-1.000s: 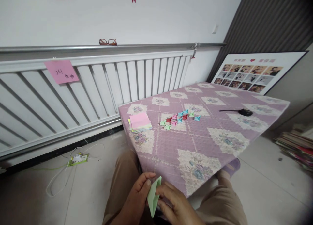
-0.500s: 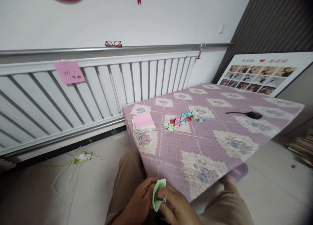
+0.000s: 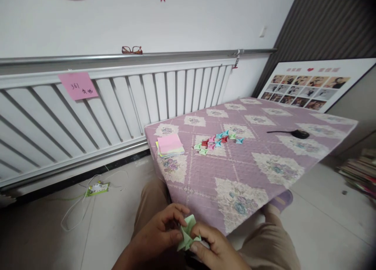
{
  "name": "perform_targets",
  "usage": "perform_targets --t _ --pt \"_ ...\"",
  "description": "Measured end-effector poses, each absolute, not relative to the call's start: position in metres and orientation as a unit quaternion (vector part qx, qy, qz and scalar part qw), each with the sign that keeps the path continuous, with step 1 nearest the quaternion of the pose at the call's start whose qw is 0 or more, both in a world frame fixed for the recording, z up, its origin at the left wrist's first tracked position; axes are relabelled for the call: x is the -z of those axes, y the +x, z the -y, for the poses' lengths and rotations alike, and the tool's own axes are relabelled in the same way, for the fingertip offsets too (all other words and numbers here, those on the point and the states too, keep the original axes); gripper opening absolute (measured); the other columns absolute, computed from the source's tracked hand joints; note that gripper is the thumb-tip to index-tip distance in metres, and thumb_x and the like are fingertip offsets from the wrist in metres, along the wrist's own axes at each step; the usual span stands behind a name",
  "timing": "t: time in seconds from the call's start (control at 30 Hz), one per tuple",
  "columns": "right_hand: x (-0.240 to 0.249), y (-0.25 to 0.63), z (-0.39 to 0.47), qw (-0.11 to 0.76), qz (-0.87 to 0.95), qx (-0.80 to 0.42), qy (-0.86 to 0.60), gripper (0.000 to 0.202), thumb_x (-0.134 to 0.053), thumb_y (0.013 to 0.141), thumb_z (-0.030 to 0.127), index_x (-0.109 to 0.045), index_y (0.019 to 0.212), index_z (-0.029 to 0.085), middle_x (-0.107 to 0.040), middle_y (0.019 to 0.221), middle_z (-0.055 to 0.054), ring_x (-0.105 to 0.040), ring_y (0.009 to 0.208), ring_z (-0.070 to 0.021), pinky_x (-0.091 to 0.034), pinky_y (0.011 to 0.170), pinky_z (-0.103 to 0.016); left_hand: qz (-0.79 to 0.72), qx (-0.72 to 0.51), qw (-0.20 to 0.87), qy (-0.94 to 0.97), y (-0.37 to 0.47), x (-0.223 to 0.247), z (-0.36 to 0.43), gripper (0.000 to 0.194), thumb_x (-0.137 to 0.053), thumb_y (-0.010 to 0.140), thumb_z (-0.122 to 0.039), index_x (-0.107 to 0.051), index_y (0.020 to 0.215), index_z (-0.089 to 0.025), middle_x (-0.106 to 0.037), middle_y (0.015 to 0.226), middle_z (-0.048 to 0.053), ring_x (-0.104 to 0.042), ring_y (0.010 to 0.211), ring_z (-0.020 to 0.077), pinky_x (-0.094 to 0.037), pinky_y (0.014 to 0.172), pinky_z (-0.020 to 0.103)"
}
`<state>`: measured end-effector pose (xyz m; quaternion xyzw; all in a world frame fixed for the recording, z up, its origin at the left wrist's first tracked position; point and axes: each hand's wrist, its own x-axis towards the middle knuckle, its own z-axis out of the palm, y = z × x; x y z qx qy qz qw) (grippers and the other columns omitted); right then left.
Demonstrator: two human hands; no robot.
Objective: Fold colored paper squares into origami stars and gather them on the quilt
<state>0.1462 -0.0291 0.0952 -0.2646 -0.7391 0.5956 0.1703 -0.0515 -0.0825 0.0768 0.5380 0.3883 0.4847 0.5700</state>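
A partly folded piece of green paper (image 3: 188, 230) is between my two hands, over my lap at the near corner of the table. My left hand (image 3: 160, 232) grips its left side, thumb low and fingers curled above. With thumb and forefinger, my right hand (image 3: 213, 244) pinches the right side. The paper's folds stand open in the middle. Further back on the table lies a group of small folded paper pieces (image 3: 217, 143) in green, pink, red and blue. Left of them is a stack of square paper sheets (image 3: 169, 145), pink on top.
A purple flowered cloth covers the table (image 3: 211, 176). A black ladle (image 3: 299, 134) lies on its right part. Behind stands a white radiator (image 3: 164, 93) with a pink note (image 3: 78, 86); glasses (image 3: 132, 50) rest on the pipe. On the floor is a power strip (image 3: 98, 188).
The green paper has been turned and its folds spread differently. My left hand's fingers have lifted and moved apart somewhat. The whole view has shifted slightly.
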Motion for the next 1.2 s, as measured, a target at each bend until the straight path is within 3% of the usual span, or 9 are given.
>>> perform_targets --t 0.43,0.63,0.73,0.87,1.2 --pt "-0.088 0.145 0.028 0.166 0.625 -0.722 -0.246 0.036 -0.052 0.087 0.052 -0.054 0.078 0.017 -0.050 0.065 0.003 -0.041 0.059 -0.0087 -0.032 0.058 -0.021 -0.350 -0.475 0.619 0.518 -0.051 -0.074 0.078 0.018 -0.069 0.080 -0.036 -0.064 0.082 -0.018 -0.049 0.117 0.006 -0.048 0.109 0.0220 -0.034 0.097 0.036" --pt "-0.079 0.143 0.026 0.164 0.567 -0.772 -0.236 0.028 -0.066 0.078 0.044 -0.058 0.081 0.017 -0.053 0.069 0.003 -0.045 0.063 -0.0089 -0.033 0.060 -0.021 -0.356 -0.487 0.634 0.485 -0.049 -0.076 0.078 0.025 -0.068 0.079 -0.041 -0.065 0.083 -0.017 -0.051 0.114 0.008 -0.050 0.101 0.0215 -0.037 0.091 0.035" --pt "-0.076 0.142 0.025 0.173 0.553 -0.780 -0.236 0.033 -0.067 0.076 0.049 -0.058 0.080 0.017 -0.055 0.067 0.003 -0.045 0.060 -0.0083 -0.032 0.059 -0.021 -0.347 -0.502 0.646 0.458 -0.045 -0.077 0.078 0.027 -0.071 0.076 -0.042 -0.065 0.080 -0.016 -0.053 0.110 0.007 -0.052 0.096 0.0207 -0.039 0.087 0.033" --pt "-0.072 0.141 0.024 0.175 0.548 -0.786 -0.228 0.042 -0.066 0.074 0.057 -0.056 0.078 0.016 -0.054 0.060 0.003 -0.045 0.053 -0.0072 -0.032 0.056 -0.021 -0.346 -0.471 0.667 0.463 -0.043 -0.082 0.078 0.030 -0.076 0.070 -0.044 -0.070 0.084 -0.018 -0.054 0.106 0.005 -0.054 0.093 0.0198 -0.041 0.087 0.032" --pt "-0.071 0.140 0.018 0.152 0.529 -0.813 -0.190 0.043 -0.070 0.071 0.055 -0.049 0.072 0.018 -0.054 0.052 0.006 -0.043 0.042 -0.0048 -0.027 0.045 -0.017 -0.348 -0.379 0.652 0.557 -0.039 -0.108 0.075 0.034 -0.072 0.070 -0.053 -0.076 0.089 -0.025 -0.060 0.106 0.006 -0.054 0.104 0.0253 -0.039 0.096 0.036"
